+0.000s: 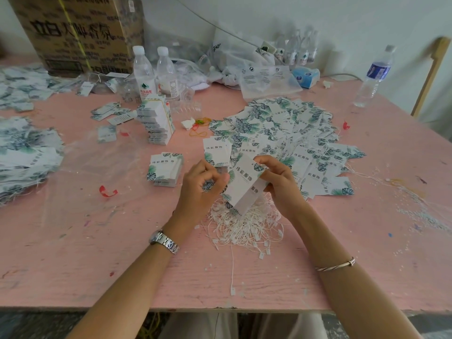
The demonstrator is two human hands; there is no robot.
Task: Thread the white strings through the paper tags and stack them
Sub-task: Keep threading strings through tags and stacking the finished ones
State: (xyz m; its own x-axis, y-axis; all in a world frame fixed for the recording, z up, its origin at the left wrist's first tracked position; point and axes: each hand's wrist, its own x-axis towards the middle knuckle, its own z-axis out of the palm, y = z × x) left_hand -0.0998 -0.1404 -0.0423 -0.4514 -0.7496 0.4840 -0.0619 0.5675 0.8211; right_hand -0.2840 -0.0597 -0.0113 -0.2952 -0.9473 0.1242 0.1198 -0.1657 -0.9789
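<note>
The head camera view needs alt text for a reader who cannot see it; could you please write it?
A person's left hand and right hand hold white, leaf-printed paper tags above a tangled pile of white strings on a pink wooden table. A spread heap of similar tags lies beyond, a neat tag stack to the left.

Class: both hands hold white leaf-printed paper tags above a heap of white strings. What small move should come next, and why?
Probably thread one string through the held tags. The right hand pinches the white leaf-printed paper tags near their top end, the left hand grips alongside, and the heap of white strings lies just beneath.
</note>
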